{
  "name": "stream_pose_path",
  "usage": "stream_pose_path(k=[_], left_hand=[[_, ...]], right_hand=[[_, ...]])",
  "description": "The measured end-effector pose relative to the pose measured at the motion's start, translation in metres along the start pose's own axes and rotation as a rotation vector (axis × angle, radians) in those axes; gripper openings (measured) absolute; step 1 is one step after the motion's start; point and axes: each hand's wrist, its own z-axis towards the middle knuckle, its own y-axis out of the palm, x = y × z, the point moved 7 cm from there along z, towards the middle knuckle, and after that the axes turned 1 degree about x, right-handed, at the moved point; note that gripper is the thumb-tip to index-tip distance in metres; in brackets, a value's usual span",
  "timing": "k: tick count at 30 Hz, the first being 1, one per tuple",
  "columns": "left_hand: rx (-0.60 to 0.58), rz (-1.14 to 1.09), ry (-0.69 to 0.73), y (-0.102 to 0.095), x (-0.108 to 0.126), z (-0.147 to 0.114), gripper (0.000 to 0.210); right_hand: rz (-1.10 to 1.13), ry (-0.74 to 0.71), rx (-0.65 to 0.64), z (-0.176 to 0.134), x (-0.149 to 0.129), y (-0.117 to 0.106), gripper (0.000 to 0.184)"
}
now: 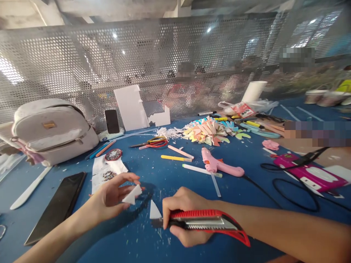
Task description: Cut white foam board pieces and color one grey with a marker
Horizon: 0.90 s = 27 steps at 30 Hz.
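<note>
My left hand (pixel 113 191) hovers over the blue table (pixel 109 239), its fingers loosely curled around a small white triangular piece (pixel 133 194) that looks like foam board or thick card. Gripped in my right hand (pixel 189 202) is a red and black utility knife (pixel 205 222), with its blade pointing left, close to the tabletop. Just beside the blade tip lies another white triangular piece (pixel 155 210). Fine white scraps and marks dot the surface around both hands.
A pink glue gun (pixel 222 166) with its cord, several markers (pixel 175 158) and scissors (pixel 156 142) lie ahead. Behind them is a pile of coloured paper pieces (pixel 207 129). A dark phone (pixel 59 206) and a backpack (pixel 52 131) are left; a magenta power strip (pixel 309 171) is right.
</note>
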Motion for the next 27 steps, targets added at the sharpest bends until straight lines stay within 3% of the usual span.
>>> stream_pose_path(k=[8, 12, 16, 19, 23, 27], left_hand=[[0.014, 0.085, -0.137, 0.008, 0.000, -0.006, 0.037], [0.060, 0.401, -0.174, 0.022, 0.003, -0.007, 0.037], [0.127, 0.727, -0.063, 0.042, 0.008, -0.003, 0.020], [0.132, 0.937, 0.011, 0.054, 0.010, -0.001, 0.032], [0.092, 1.019, 0.127, 0.056, 0.015, -0.008, 0.051], [0.046, 1.086, 0.330, 0.056, 0.018, -0.019, 0.041]], right_hand=[[0.020, 0.339, 0.248, 0.002, 0.016, -0.027, 0.001], [0.092, 0.416, 0.357, 0.001, 0.020, -0.036, 0.012], [0.090, 0.366, 0.361, -0.001, 0.020, -0.033, 0.008], [0.035, 0.295, 0.333, -0.003, 0.017, -0.028, 0.004], [-0.032, 0.208, 0.280, -0.003, 0.008, -0.021, 0.003], [-0.086, 0.066, 0.201, 0.002, -0.003, -0.012, 0.005]])
